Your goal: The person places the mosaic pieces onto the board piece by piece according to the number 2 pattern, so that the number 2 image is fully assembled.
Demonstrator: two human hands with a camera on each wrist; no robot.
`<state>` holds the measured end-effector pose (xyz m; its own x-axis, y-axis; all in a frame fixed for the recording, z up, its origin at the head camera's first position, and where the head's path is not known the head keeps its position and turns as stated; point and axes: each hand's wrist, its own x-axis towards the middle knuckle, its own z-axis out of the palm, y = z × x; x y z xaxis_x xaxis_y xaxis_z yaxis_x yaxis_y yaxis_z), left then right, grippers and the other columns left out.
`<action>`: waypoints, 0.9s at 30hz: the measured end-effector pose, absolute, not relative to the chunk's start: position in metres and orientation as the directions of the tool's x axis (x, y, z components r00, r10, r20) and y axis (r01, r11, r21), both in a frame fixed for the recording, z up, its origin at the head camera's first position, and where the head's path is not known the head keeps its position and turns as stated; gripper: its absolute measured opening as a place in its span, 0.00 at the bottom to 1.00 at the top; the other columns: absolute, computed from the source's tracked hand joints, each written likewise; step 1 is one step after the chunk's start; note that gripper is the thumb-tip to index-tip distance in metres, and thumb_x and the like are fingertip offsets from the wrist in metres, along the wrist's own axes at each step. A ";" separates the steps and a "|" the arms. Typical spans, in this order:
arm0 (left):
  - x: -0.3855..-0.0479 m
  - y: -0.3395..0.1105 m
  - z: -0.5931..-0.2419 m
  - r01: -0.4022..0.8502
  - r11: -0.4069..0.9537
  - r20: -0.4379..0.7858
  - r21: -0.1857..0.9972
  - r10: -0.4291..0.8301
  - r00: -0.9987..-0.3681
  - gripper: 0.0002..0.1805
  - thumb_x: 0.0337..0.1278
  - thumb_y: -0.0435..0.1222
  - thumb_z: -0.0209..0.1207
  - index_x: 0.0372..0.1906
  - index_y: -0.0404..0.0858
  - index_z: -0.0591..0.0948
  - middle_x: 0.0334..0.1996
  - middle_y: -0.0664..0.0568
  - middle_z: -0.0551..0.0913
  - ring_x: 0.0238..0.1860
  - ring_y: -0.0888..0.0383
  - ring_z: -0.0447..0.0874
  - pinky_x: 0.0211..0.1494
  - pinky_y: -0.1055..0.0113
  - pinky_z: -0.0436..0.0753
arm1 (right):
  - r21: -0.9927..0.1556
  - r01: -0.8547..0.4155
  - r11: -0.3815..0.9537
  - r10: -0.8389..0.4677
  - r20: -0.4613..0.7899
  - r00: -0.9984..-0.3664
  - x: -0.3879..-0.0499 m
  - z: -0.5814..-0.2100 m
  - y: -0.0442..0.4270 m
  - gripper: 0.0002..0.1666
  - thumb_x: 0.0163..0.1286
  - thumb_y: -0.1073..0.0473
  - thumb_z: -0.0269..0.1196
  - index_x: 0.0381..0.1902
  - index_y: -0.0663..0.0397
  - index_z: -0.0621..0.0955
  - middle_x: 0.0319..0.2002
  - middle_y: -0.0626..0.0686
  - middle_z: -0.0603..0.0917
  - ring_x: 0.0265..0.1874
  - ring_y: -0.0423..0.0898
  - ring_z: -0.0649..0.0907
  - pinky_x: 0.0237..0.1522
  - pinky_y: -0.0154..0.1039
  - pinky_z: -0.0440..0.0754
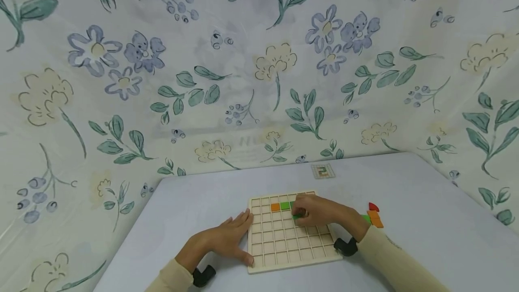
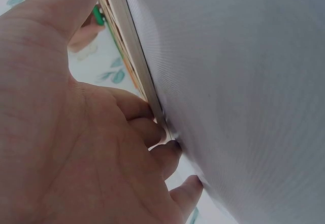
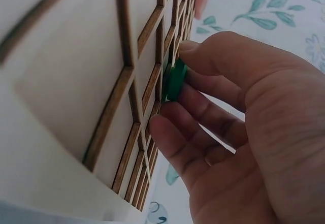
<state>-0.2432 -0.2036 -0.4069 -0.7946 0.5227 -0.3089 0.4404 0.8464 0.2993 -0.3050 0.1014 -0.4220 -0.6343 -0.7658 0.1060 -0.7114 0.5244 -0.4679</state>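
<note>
A wooden grid board (image 1: 279,247) lies on the table. In its upper rows sit an orange tile (image 1: 275,207) and a light green tile (image 1: 285,206), with darker green just right of them, partly behind the right hand. My right hand (image 1: 314,210) pinches a green piece (image 3: 176,80) between thumb and fingers at the board's surface. My left hand (image 1: 229,238) lies spread at the board's left edge, its fingertips and thumb touching it; the left wrist view shows the fingers against the board's side (image 2: 137,56).
Right of the board, partly behind the right wrist, are orange tiles (image 1: 375,219), a light green piece (image 1: 366,218) and a red rounded piece (image 1: 373,207). A small patterned card (image 1: 323,171) lies near the table's back edge. Floral cloth hangs behind the table.
</note>
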 end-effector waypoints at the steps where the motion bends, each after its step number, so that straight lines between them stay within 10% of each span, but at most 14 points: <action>1: -0.243 -0.204 -0.407 0.442 0.846 -0.308 0.297 0.523 -0.795 0.68 0.43 0.64 0.69 0.79 0.31 0.49 0.81 0.38 0.45 0.82 0.44 0.43 0.81 0.43 0.49 | -0.462 -0.717 0.522 -0.770 0.108 -0.629 -0.305 -0.421 0.101 0.04 0.67 0.60 0.67 0.39 0.47 0.84 0.34 0.40 0.77 0.33 0.33 0.73 0.37 0.28 0.77; 27: -0.244 -0.207 -0.407 0.450 0.841 -0.306 0.300 0.532 -0.790 0.68 0.44 0.65 0.68 0.79 0.32 0.48 0.81 0.38 0.44 0.82 0.43 0.43 0.81 0.42 0.49 | -0.424 -0.773 0.472 -0.805 0.150 -0.574 -0.308 -0.422 0.102 0.03 0.61 0.62 0.72 0.33 0.49 0.88 0.29 0.39 0.78 0.28 0.30 0.71 0.32 0.25 0.76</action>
